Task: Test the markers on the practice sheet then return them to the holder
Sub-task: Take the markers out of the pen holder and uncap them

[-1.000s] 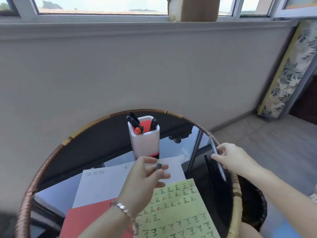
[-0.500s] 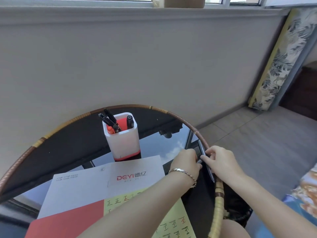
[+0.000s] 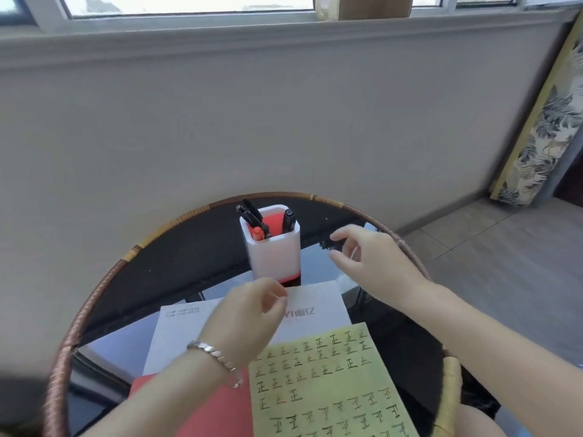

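Both hands hover over the round glass table (image 3: 189, 263): I see my left hand (image 3: 249, 313) loosely curled above the yellow practice sheet (image 3: 328, 383), my right hand (image 3: 369, 260) spread empty just beside the white holder (image 3: 273, 250) of markers (image 3: 252, 214).

The holder (image 3: 273, 253) in front of me is white with a red inside and a red base, and it carries black markers (image 3: 252, 212) plus one with an orange tip (image 3: 257, 233). My practice sheet (image 3: 328, 383) is yellow-green, covered in rows of dark, red and orange characters. Under it lie a red sheet (image 3: 217, 408) and a white paper (image 3: 186, 329) printed with a red and grey logo. The surface (image 3: 189, 266) is glossy black, ringed by a woven rim (image 3: 72, 339) banded brown, copper and yellow. A silver bracelet (image 3: 214, 357) circles my left wrist.
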Demonstrator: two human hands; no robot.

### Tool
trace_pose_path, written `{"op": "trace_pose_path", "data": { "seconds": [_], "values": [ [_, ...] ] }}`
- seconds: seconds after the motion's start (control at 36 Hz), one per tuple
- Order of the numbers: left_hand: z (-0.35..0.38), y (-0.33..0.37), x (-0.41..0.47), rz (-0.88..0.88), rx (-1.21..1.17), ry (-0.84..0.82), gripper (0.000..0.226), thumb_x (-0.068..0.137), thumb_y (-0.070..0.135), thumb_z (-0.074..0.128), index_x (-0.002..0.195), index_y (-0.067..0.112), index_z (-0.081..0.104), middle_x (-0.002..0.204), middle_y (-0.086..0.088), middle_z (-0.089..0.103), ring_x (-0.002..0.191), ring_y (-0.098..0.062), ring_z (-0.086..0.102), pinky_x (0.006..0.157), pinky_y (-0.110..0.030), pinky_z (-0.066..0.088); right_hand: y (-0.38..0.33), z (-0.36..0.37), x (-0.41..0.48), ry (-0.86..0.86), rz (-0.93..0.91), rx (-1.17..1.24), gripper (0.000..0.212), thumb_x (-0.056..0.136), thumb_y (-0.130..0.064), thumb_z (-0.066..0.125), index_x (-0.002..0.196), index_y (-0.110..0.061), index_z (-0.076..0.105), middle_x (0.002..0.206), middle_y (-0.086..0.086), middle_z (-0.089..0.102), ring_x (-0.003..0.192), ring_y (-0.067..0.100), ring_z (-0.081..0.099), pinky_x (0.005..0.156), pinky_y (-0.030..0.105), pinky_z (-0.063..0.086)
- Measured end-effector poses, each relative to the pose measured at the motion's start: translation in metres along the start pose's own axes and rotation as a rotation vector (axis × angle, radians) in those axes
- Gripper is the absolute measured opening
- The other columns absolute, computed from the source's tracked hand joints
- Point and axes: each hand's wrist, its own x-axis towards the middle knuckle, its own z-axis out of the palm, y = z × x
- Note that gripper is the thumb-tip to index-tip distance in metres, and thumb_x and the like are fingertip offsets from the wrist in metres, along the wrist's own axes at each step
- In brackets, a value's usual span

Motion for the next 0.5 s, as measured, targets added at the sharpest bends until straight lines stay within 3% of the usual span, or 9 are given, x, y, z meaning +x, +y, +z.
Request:
{"op": "trace_pose_path", "data": {
  "seconds": [0.17,0.31,0.39,0.5],
  "values": [
    [-0.025,-0.031,-0.015,-0.093,0.009,0.068,0.014,0.090,0.027,0.050,0.094,0.031,0.062,0.087,0.016,0.065,0.079,-0.001,0.060,0.074,-0.027,0.052,-0.042,0.015,0.041,-0.069,0.020,0.009,0.051,0.087,-0.040,0.055,0.131,-0.019,0.042,0.072,-0.008,0.053,0.076,0.014,0.056,0.062,0.028,0.045],
    [-0.031,-0.038,-0.023,-0.093,-0.043,0.103,0.015,0.090,0.024,0.049,0.097,0.029,0.061,0.087,0.015,0.064,0.082,0.002,0.057,0.073,-0.024,0.051,-0.051,0.025,0.055,-0.044,0.038,-0.063,0.024,0.089,-0.029,0.053,0.104,-0.012,0.058,0.080,0.005,0.065,0.073,0.027,0.063,0.065,0.041,0.055],
    [-0.034,-0.035,-0.026,-0.060,-0.079,0.159,0.016,0.089,0.022,0.050,0.100,0.027,0.060,0.084,0.020,0.060,0.080,0.003,0.057,0.073,-0.027,0.052,-0.056,0.022,0.052,0.068,-0.009,-0.018,0.017,0.090,-0.024,0.052,0.101,-0.016,0.061,0.075,-0.001,0.062,0.072,0.025,0.062,0.066,0.039,0.054],
    [-0.039,-0.021,-0.024,0.071,-0.107,0.308,0.024,0.086,0.018,0.056,0.108,0.026,0.058,0.090,0.020,0.055,0.080,0.004,0.056,0.068,-0.014,0.047,-0.073,0.003,0.037,0.365,-0.200,0.038,0.013,0.089,-0.024,0.055,0.096,-0.016,0.062,0.069,-0.006,0.058,0.066,0.018,0.056,0.064,0.033,0.050]
  ]
}}
